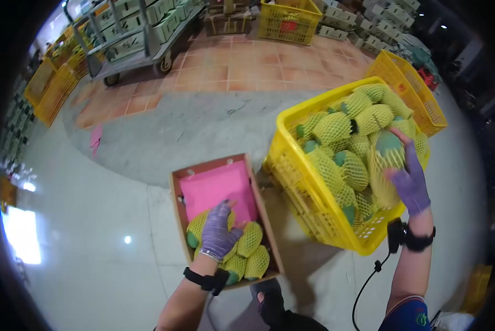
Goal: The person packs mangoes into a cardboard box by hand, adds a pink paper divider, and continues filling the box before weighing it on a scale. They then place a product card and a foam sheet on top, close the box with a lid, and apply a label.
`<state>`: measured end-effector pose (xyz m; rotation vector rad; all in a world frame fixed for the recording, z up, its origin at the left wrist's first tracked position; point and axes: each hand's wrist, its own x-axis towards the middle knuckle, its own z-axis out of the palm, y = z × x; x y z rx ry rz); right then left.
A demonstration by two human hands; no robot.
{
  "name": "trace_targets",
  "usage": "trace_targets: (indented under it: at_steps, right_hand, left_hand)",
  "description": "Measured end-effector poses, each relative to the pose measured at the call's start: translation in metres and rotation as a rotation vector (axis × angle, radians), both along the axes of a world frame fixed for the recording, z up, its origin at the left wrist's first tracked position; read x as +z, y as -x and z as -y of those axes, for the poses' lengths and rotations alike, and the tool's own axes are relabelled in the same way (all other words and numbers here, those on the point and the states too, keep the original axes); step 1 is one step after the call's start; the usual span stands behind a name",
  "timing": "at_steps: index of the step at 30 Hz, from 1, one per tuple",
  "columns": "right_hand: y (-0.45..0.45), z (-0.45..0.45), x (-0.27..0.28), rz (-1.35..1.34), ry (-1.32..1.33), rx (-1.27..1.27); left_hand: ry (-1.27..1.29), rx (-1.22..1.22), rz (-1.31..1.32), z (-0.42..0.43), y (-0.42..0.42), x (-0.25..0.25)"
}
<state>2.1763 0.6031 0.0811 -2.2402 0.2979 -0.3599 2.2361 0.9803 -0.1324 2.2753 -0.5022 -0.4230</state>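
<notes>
A shallow cardboard box (pixel 177 201) stands on the floor in front of me, with a pink sheet (pixel 220 187) in its far part. Several green fruits in yellow foam nets (pixel 257 261) fill its near end. My left hand (pixel 219 231), in a purple fingerless glove, curls over a net-wrapped fruit (pixel 231 219) there, covering most of it. To the right is a yellow plastic crate (pixel 308 201) heaped with similar fruits (pixel 333 128). My right hand (pixel 410 176), also gloved in purple, grips an elongated green fruit in a foam net (pixel 387 160) at the crate's right side.
Another yellow crate (pixel 410 91) stands behind the full one. Farther off are a wheeled cart (pixel 131 60) loaded with boxes, a yellow crate (pixel 289 22) and stacked cartons (pixel 374 22). A pink scrap (pixel 96 139) lies on the floor at left. A cable (pixel 363 287) hangs from my right wrist.
</notes>
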Motion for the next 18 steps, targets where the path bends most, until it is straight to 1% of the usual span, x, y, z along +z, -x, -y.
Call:
trace_targets:
  at_steps: [1,3,5,6,7,8,9,10,11,13,14,15,16,17,18]
  right_hand:
    - [0.011,-0.035,-0.007,0.140,-0.252,0.123]
    - [0.026,-0.107,-0.047,0.100,-0.619,0.151]
    - [0.028,-0.152,-0.098,0.054,-0.617,0.222]
    - [0.025,-0.169,-0.132,-0.015,-0.721,0.192]
    - [0.022,-0.180,-0.159,-0.089,-0.822,0.158]
    - [0.017,-0.179,-0.169,-0.089,-0.826,0.166]
    - [0.009,-0.176,-0.174,-0.321,-0.620,0.217]
    - [0.001,-0.175,-0.176,-0.548,-0.407,0.261]
    - [-0.006,-0.174,-0.173,-0.552,-0.411,0.261]
    - [-0.017,-0.175,-0.159,-0.056,0.596,0.470]
    - [-0.016,-0.179,-0.163,-0.020,0.873,0.664]
    - [-0.021,-0.185,-0.179,-0.023,0.876,0.664]
    - [-0.031,-0.193,-0.204,-0.113,0.823,0.753]
    - [-0.041,-0.197,-0.217,-0.199,0.765,0.843]
    - [-0.054,-0.197,-0.218,-0.237,0.706,0.863]
  left_hand:
    - [0.300,0.048,-0.191,0.009,0.014,0.020]
    - [1.038,0.102,-0.760,0.029,0.051,0.053]
    - [1.164,0.058,-0.678,0.037,0.070,0.058]
    - [1.325,0.169,-0.792,0.042,0.076,0.056]
    - [1.320,0.179,-0.787,0.036,0.076,0.053]
    - [1.337,0.277,-0.899,0.029,0.071,0.048]
    - [1.349,0.373,-1.015,0.021,0.066,0.041]
    - [1.287,0.412,-1.115,0.010,0.058,0.028]
    - [1.283,0.417,-1.118,0.003,0.048,0.016]
    - [0.554,0.243,-0.712,-0.004,0.028,-0.004]
    - [0.556,0.248,-0.719,0.003,0.029,-0.011]
    - [0.629,0.263,-0.578,0.017,0.029,-0.016]
    - [0.700,0.274,-0.432,0.026,0.024,-0.023]
    - [0.703,0.275,-0.429,0.021,0.012,-0.035]
    - [0.465,0.215,-0.390,0.007,-0.003,-0.049]
